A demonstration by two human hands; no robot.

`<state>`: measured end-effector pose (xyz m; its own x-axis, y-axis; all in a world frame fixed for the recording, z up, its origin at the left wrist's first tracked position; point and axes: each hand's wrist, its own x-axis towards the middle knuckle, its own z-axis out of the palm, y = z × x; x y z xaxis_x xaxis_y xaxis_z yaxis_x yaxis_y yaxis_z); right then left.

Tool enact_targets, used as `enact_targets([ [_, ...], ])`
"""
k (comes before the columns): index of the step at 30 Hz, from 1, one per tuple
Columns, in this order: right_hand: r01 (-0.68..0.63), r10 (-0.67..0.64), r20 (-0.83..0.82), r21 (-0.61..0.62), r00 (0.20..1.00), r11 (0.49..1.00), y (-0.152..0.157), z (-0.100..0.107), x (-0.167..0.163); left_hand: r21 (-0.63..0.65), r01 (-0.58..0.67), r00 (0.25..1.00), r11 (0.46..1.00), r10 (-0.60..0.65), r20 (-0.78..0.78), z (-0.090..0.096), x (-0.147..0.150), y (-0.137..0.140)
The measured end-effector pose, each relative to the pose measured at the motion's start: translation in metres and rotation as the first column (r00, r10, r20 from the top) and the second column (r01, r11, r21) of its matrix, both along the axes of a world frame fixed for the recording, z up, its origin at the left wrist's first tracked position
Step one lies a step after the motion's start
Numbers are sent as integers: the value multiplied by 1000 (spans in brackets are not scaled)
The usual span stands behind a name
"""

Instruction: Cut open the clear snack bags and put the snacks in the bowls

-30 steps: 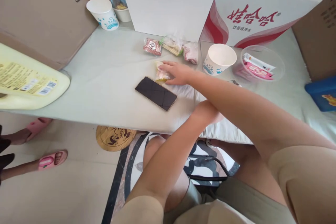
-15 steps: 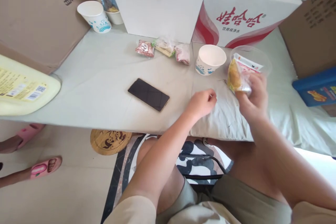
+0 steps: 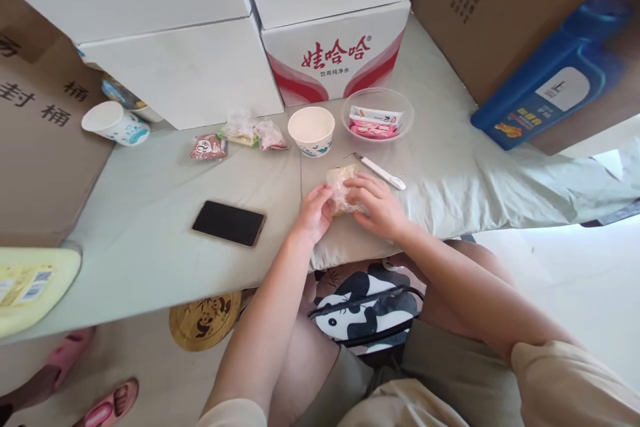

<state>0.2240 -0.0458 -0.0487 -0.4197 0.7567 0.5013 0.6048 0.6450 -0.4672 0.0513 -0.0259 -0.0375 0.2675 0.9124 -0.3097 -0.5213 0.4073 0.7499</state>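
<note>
At the table's front edge, a snack in a clear plastic wrapper (image 3: 344, 188) lies between my two hands. My left hand (image 3: 315, 212) is closed, its fingertips pinching the wrapper's left side. From the right, my right hand (image 3: 376, 205) curls its fingers over the same wrapper. Just beyond is a slim white-handled tool (image 3: 383, 172) with a thin dark tip. A paper cup (image 3: 313, 133) stands behind my hands, its visible inside bare. To its right sits a clear plastic bowl (image 3: 407, 113) with white and pink snack packets (image 3: 374, 123) inside.
Several small wrapped snacks (image 3: 240, 130) lie left of the cup, and a phone (image 3: 229, 223) is nearer the front. White cartons (image 3: 335, 60) line the back. A blue bottle (image 3: 545, 87) leans at right; a pale yellow bottle (image 3: 37, 287) is at left. Another person's sandalled feet (image 3: 113, 403) show below.
My right hand has brought the wrapped snack from beside the bowl to my left hand, and both now grip it. The white-handled tool has come into sight. The view has swung right.
</note>
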Motion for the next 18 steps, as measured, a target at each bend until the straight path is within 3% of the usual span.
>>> enact_targets([
  [2,-69,69,51,-8,996,998,-2,4,3,1,45,999,999,-45,-12,1,0,0],
  [5,-112,114,46,-38,992,993,-1,12,13,25,6,998,1000,-5,-62,-1,-1,2],
  [6,-49,51,35,-56,998,997,1,13,18,32,-24,997,999,26,-75,-1,-3,3],
  [8,200,-194,57,-111,979,974,10,13,30,46,-75,993,996,79,-90,-2,-6,5],
  [10,452,-431,154,-155,889,878,21,8,41,58,-94,991,994,99,-90,-1,-10,7],
  [11,523,-488,213,-163,847,837,26,4,45,53,-94,991,994,98,-86,0,-12,7],
  [13,565,-504,301,-169,810,808,35,-2,49,18,-99,992,995,101,-76,3,-14,8],
  [15,546,-474,327,-181,818,818,39,-3,48,-26,-116,990,993,113,-88,5,-15,8],
  [18,501,-450,226,-294,864,814,37,4,42,-18,-125,981,992,121,-150,4,-16,9],
])
